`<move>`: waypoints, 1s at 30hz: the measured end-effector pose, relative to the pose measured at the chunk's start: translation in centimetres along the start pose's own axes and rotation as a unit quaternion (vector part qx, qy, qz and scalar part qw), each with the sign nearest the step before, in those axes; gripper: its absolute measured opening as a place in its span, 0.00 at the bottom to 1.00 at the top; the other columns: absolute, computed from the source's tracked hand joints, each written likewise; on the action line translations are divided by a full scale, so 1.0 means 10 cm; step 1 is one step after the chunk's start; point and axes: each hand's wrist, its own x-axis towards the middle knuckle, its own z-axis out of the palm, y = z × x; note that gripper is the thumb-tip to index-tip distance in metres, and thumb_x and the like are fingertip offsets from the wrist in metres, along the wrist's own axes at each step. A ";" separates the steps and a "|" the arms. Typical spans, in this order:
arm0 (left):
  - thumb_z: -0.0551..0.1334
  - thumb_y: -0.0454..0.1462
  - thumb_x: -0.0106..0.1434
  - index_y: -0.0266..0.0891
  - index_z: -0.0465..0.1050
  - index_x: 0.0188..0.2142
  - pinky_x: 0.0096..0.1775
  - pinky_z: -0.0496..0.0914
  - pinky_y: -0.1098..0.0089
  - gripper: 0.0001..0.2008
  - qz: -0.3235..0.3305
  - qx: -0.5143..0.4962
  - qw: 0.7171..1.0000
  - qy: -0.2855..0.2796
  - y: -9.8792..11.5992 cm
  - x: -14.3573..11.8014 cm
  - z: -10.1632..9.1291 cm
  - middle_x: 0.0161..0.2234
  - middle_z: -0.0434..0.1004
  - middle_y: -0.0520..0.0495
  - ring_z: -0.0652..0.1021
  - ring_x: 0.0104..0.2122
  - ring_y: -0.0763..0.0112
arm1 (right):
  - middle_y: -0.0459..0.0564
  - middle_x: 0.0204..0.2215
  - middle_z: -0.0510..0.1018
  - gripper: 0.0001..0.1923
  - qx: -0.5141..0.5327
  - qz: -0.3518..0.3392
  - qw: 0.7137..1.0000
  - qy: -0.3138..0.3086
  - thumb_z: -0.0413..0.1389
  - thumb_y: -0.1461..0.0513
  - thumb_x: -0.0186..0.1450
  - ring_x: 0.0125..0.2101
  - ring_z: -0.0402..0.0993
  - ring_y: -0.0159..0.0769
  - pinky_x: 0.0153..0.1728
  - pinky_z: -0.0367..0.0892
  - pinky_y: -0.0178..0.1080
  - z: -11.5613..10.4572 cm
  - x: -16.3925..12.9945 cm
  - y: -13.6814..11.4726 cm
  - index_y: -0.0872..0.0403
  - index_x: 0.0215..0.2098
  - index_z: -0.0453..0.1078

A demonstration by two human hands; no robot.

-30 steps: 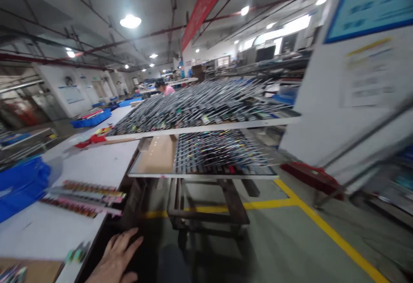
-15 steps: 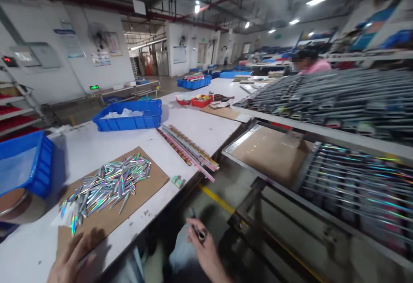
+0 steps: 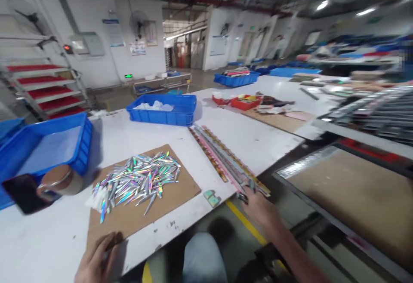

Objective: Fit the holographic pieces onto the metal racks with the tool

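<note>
— Factory hall, white desk (image 3: 258, 139) in front, blue bins behind. What's on it nearest the person?

— Brown cardboard sheet (image 3: 180, 190) with a heap of holographic pointed pieces (image 3: 138, 179) on it. Just off its right corner lies a small greenish piece (image 3: 211, 197). Farther right, a bundle of long patterned strips (image 3: 222, 158) runs diagonally to the desk's near edge.

— Where are the hands?

— Right hand (image 3: 260, 210) is at the near end of the strips, fingers (image 3: 250, 186) closed around that end, which sticks out over the edge. Left hand (image 3: 97, 259) rests on the cardboard's near left corner, fingers laid flat and slightly apart, holding nothing I can make out.

— Anything else?

— Blue crate (image 3: 164, 109) with white material stands behind the strips; another blue crate (image 3: 48, 145) sits at the left, a round tin (image 3: 60, 179) and a dark phone (image 3: 24, 192) beside it. Red trays (image 3: 240, 101) lie farther back.
</note>
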 end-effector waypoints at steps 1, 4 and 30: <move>0.59 0.47 0.68 0.47 0.75 0.50 0.51 0.78 0.62 0.15 0.002 0.005 1.000 -0.008 0.08 0.00 -0.03 0.49 0.81 0.46 0.82 0.45 0.59 | 0.64 0.42 0.80 0.18 0.015 -0.004 1.000 -0.006 0.52 0.62 0.68 0.40 0.80 0.49 0.37 0.67 0.41 0.02 0.01 0.05 0.54 0.55 0.72; 0.58 0.45 0.70 0.43 0.75 0.50 0.49 0.78 0.64 0.15 0.025 0.021 0.999 -0.005 0.26 0.02 -0.11 0.47 0.81 0.43 0.82 0.45 0.61 | 0.59 0.38 0.83 0.13 0.105 -0.040 0.994 0.020 0.52 0.59 0.67 0.38 0.80 0.47 0.35 0.68 0.40 0.09 0.06 0.21 0.51 0.45 0.76; 0.58 0.48 0.71 0.38 0.72 0.49 0.39 0.75 0.61 0.18 0.040 0.193 0.904 -0.380 1.78 0.82 -0.21 0.42 0.82 0.35 0.83 0.42 0.49 | 0.47 0.27 0.75 0.29 0.647 0.053 0.754 0.095 0.55 0.40 0.64 0.26 0.73 0.37 0.30 0.69 0.38 0.35 -1.22 -0.45 0.54 0.48 0.74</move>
